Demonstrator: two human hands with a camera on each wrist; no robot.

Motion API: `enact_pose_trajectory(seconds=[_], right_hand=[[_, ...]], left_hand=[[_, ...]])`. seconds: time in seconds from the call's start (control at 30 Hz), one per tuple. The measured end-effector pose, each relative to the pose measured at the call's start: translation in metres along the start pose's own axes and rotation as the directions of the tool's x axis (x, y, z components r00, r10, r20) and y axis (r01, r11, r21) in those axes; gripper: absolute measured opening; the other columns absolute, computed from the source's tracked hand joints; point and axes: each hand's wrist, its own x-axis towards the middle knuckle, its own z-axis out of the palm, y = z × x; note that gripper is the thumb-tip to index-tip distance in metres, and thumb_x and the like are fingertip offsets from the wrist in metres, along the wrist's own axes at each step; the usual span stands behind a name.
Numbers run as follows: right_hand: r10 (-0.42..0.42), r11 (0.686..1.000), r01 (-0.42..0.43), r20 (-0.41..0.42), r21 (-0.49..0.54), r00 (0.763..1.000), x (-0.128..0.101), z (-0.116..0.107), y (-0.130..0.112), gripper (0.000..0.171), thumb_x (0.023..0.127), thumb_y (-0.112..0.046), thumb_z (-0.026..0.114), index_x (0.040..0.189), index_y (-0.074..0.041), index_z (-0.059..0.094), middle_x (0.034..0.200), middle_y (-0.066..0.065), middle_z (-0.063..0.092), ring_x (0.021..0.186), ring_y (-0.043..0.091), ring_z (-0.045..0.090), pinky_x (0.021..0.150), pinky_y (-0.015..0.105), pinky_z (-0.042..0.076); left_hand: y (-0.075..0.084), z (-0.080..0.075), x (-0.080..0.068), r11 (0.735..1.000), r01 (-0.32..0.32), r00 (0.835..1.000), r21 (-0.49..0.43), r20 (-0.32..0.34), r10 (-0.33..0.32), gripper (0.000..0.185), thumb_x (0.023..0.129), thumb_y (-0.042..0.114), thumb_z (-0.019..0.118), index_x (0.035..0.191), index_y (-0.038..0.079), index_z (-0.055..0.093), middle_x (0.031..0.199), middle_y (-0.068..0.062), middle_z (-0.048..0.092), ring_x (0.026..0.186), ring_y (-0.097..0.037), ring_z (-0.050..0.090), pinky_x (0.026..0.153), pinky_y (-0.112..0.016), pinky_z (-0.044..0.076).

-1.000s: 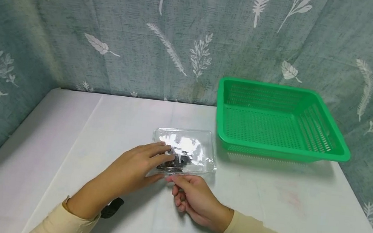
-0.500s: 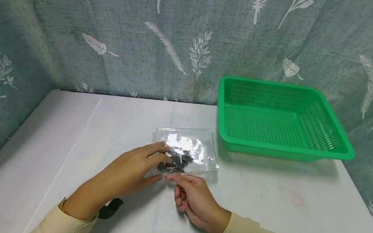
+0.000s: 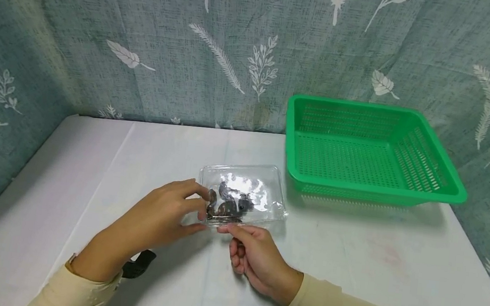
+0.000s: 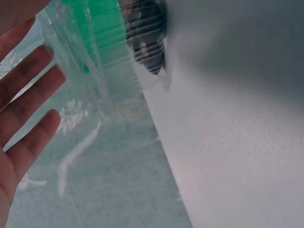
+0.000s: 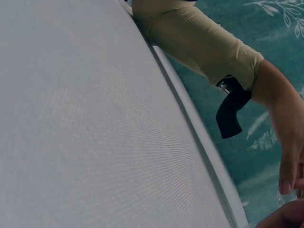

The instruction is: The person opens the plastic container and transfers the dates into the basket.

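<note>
A clear, lidded plastic container [image 3: 262, 197] stands near the middle of the white table. Several small dark brown and black things [image 3: 228, 207] lie inside it, towards its left front; their kind is blurred by glare on the lid. My right hand [image 3: 258, 259] pinches the container's front edge between thumb and index finger, its other fingers curled under. At the container's left side is my left hand [image 3: 167, 209], its fingertips right by the wall. In the left wrist view, the fingers [image 4: 35, 102] are spread and nearly straight beside the clear plastic.
A green perforated basket [image 3: 366, 190] stands at the back right, close to the container. Behind the white table [image 3: 136, 161] hangs a grey-green curtain [image 3: 169, 65] with white leaf prints. Dark straps [image 3: 139, 264] show at both wrists.
My left hand has slid left, off the top of the lid to the container's left side, baring more of the dark things. The right hand keeps its pinch at the front edge.
</note>
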Motion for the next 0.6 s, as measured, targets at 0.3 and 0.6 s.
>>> enact_pose_trajectory(seconds=[0.3, 0.6], right_hand=[[-0.001, 1.0, 0.001, 0.007, 0.005, 1.0, 0.0013, -0.0015, -0.0008, 0.043, 0.1, -0.027, 0.059, 0.123, 0.008, 0.063, 0.061, -0.006, 0.051, 0.047, 0.004, 0.043, 0.043, 0.016, 0.035], [0.001, 1.0, -0.001, 0.013, 0.017, 1.0, 0.0011, -0.0015, 0.0008, 0.043, 0.101, -0.027, 0.058, 0.124, 0.009, 0.062, 0.06, -0.006, 0.05, 0.047, 0.003, 0.043, 0.043, 0.015, 0.033]], left_hand=[[-0.0015, -0.004, 0.0003, 0.999, -0.032, 0.999, 0.035, 0.025, 0.031, 0.018, 0.069, 0.017, 0.092, 0.075, 0.021, 0.076, 0.114, -0.003, 0.07, 0.114, -0.025, 0.067, 0.106, -0.043, 0.049], [-0.0033, -0.0018, 0.0004, 0.998, -0.051, 0.998, 0.028, 0.032, 0.05, 0.019, 0.069, 0.018, 0.093, 0.074, 0.022, 0.075, 0.12, -0.004, 0.069, 0.119, -0.025, 0.065, 0.106, -0.045, 0.049]])
